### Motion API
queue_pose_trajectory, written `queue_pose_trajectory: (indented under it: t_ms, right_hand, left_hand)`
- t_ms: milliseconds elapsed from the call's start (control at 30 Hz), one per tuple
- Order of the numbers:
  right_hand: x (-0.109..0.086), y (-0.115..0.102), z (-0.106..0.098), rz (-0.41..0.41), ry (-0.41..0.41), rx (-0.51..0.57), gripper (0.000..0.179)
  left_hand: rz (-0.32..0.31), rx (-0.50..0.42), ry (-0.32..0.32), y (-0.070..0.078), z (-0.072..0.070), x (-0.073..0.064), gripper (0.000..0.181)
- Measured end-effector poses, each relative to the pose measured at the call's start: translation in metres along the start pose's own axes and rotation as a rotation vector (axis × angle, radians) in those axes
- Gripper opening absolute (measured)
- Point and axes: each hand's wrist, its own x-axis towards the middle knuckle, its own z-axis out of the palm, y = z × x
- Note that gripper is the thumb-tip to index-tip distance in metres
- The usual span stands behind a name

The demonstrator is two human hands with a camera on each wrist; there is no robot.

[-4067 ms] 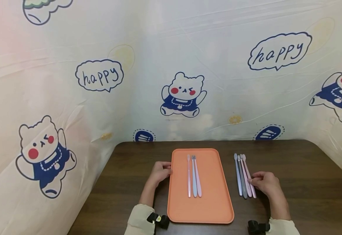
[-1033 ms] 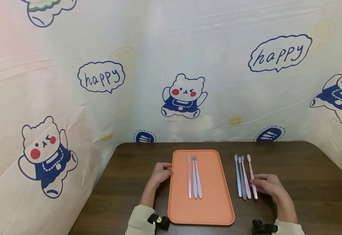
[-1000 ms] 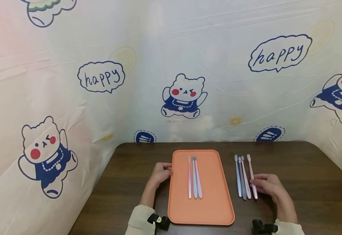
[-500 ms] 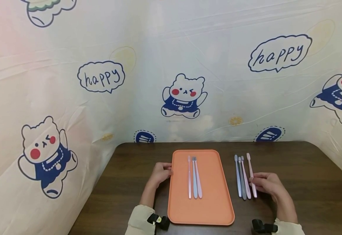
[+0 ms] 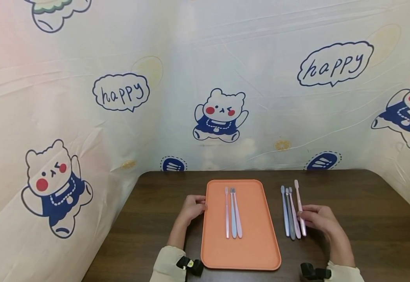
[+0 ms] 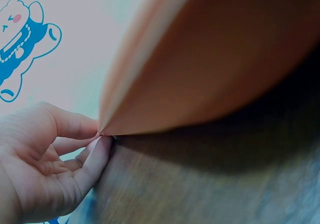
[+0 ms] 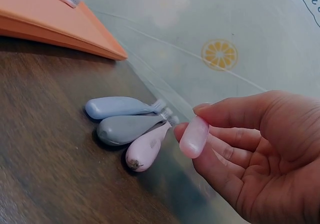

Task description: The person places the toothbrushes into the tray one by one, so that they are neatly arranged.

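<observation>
My right hand pinches a pale pink toothbrush between thumb and fingers, its bristle end pointing away from me. In the right wrist view the handle end of this pink toothbrush faces the camera. Just left of it on the table lie a blue toothbrush, a grey toothbrush and another pink toothbrush. My left hand pinches the left edge of an orange tray; the left wrist view has thumb and forefinger meeting at its rim.
On the tray lie a pink toothbrush, a light blue toothbrush and a second pink toothbrush, side by side. The dark wooden table ends at a printed curtain behind and at both sides.
My right hand has separated the pink toothbrush from the others, then moved it slightly away from me and to the left, raising it. The left hand and tray stay put.
</observation>
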Motion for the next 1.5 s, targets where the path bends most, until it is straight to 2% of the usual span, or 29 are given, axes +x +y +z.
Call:
queue_pose_trajectory:
  t_ms: [533,1133,1500]
  right_hand:
    - [0.001,-0.008,0.008,0.004,-0.004,-0.048,0.052]
    - [0.005,-0.009,0.021,-0.059,-0.037,-0.007,0.052]
    - [0.005,-0.013,0.032,-0.101,-0.058,-0.037,0.048]
  left_hand:
    - [0.003,0.006,-0.003,0.002,0.0,-0.001,0.042]
    - [-0.007,0.006,0.0,0.001,0.0,0.001,0.042]
    - [0.001,0.006,-0.002,0.003,0.0,-0.002,0.043]
